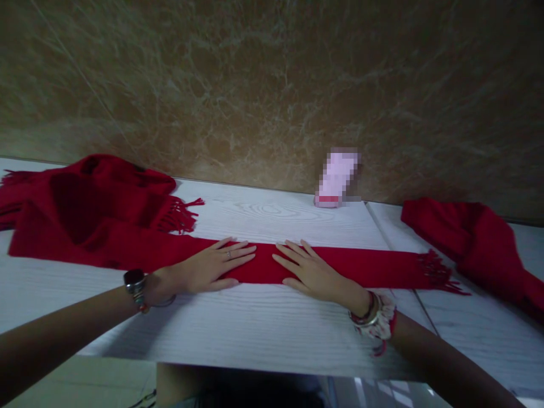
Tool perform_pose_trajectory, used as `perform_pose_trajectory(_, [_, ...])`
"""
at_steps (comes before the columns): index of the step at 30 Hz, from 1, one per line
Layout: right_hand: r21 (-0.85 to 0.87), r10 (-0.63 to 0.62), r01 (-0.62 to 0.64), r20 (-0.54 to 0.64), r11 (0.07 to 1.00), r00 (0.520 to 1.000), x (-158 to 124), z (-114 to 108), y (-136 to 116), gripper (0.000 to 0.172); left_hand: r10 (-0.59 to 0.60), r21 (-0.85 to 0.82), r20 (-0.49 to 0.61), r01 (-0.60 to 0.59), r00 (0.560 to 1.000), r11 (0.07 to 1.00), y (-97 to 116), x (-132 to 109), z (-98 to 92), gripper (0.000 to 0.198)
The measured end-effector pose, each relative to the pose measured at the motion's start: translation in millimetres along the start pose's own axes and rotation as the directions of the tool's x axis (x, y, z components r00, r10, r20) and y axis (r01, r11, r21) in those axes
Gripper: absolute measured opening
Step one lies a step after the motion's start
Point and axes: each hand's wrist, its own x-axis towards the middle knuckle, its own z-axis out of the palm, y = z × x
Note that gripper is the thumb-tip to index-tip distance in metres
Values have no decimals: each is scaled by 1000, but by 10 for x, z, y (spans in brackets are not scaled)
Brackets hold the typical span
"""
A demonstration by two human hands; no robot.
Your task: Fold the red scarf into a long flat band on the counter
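A red fringed scarf (365, 267) lies in a long, narrow strip across the white table, its right end finishing in tassels. My left hand (212, 267) rests palm down on the strip, fingers stretched toward the middle, a ring on one finger. From the other side my right hand (312, 272) also lies flat on the cloth with its fingers spread. A short stretch of red fabric shows between the fingertips of both hands. Toward the left, the cloth meets a loose, rumpled red heap (97, 198) with fringe; where one piece ends and another begins I cannot tell.
Another red cloth (471, 238) lies crumpled at the right. A pink, blurred-out object (338, 177) leans against the brown marbled wall (255, 85) behind the white table (263, 328). A seam runs across the tabletop on the right, and the table's front edge is near my body.
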Motion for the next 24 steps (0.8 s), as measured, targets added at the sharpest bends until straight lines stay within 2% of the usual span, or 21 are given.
perform_pose_trajectory(4, [11,-78,79,-42,997,996,-63,18,28,47,15,-16,-30,-15,999,1000,1,-43,22,56])
perform_pose_trajectory(8, [30,-157,159,-55,987,986,-76,29,56,40,1,-18,-8,-1,1000,1000,-10,-33,-12,55])
perform_pose_trajectory(12, [65,-124,128,-59,990,991,-75,43,112,41,15,-17,1,-15,1000,1000,-72,63,-43,53])
perform_pose_trajectory(16, [112,-99,107,-74,988,992,-71,47,274,44,32,-24,-12,-33,999,999,-202,222,-71,51])
perform_pose_trajectory(20, [83,-102,110,-88,990,991,-25,39,477,41,40,-7,-1,-40,999,999,-375,372,-117,52])
perform_pose_trajectory(24, [55,-76,84,-133,995,988,21,35,626,39,-1,26,8,1,1000,1000,-516,471,-212,49])
